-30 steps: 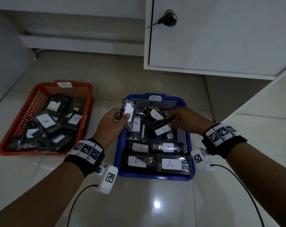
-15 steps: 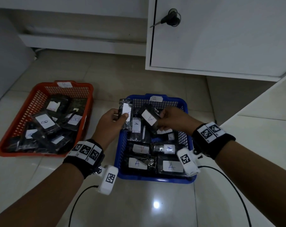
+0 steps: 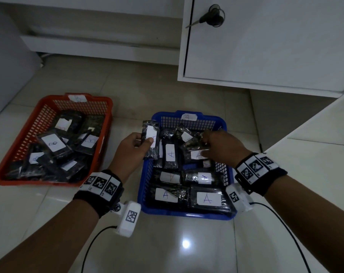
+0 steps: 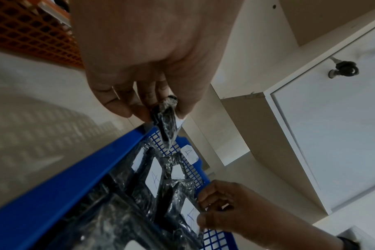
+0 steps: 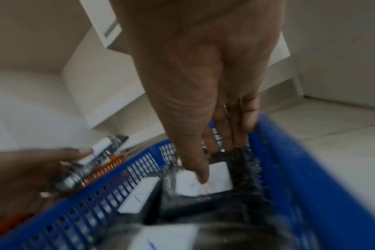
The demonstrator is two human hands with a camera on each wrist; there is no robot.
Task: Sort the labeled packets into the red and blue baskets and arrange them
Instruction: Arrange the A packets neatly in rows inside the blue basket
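On your far left the red basket (image 3: pixel 49 107) holds its B packets in a loose heap (about five labels show). Your left hand (image 3: pixel 130 148) pinches one packet (image 3: pixel 150 138) upright at the blue basket (image 3: pixel 145 174)'s left rim, probably parked there to free room. Your right hand (image 3: pixel 220 148) curls round a second packet (image 3: pixel 194 148) deep inside, thumb on its label, likely seating it. Two baskets, two held packets; the near A packets already lie in tidy rows.

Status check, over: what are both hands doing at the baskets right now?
Left hand grips a black wrapped packet over the blue plastic basket. Right hand pinches another A-labeled packet inside it. Nothing blocking.
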